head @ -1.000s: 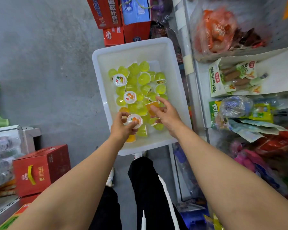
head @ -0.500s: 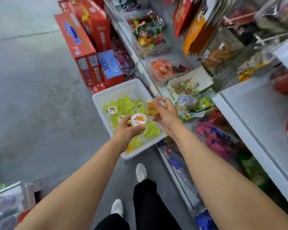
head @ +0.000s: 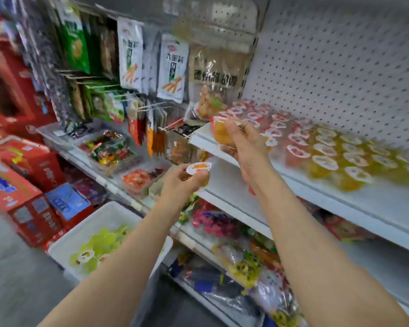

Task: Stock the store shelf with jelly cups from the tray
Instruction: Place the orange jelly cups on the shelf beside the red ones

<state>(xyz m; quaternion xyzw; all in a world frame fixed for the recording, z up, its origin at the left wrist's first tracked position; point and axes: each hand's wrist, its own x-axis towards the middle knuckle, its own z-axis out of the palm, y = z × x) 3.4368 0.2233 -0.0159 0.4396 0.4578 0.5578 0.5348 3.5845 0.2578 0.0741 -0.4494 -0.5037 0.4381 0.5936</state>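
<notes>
My left hand [head: 178,182] grips an orange jelly cup [head: 198,169] with a white printed lid, held just in front of the lower white shelf edge. My right hand [head: 243,145] holds another orange jelly cup [head: 220,131] at the left end of the upper white shelf [head: 316,185]. Rows of red and yellow jelly cups [head: 328,152] stand on that shelf against the pegboard. The white tray [head: 66,241] sits on the floor at lower left with several green jelly cups [head: 102,244] in it.
Snack packets [head: 172,69] hang on pegs above the shelf's left end. Red cartons [head: 17,180] are stacked on the floor to the left. Clear tubs of sweets [head: 109,147] line a lower shelf, and bagged goods [head: 241,263] fill the bottom shelves.
Both hands have lifted their jelly cups out of the tray and up to shelf height. My view has swung up from the floor to the shelves.
</notes>
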